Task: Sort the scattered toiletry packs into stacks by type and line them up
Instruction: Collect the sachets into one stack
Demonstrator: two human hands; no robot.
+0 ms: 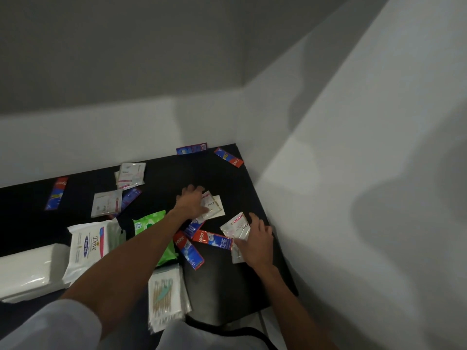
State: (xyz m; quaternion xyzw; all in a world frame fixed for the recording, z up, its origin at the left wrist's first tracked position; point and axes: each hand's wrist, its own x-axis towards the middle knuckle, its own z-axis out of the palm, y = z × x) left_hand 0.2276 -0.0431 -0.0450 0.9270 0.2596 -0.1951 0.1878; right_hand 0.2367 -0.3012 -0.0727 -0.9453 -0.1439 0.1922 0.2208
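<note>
Toiletry packs (106,203) lie scattered, flat and glossy, over the matte black tabletop (166,178). Your left hand (190,202) lies with fingers straight and spread on a small pile of white foil sachets (216,207), pressing rather than gripping. Your right hand (256,242) rests on another crinkled white sachet (236,228), near the tabletop's right edge, which runs along the wall (328,173). You cannot tell whether its thumb pinches the sachet.

Between your forearms, narrow red-and-blue toothpaste sachets (214,239) overlap. To the left sit a soft green wipes pack (149,222), a white Dove wipes pack (87,246) and a long white tissue pack (25,271). A clear bag of cotton buds (164,296) lies by the near edge. Bare black surface shows behind your left hand and beneath your right forearm.
</note>
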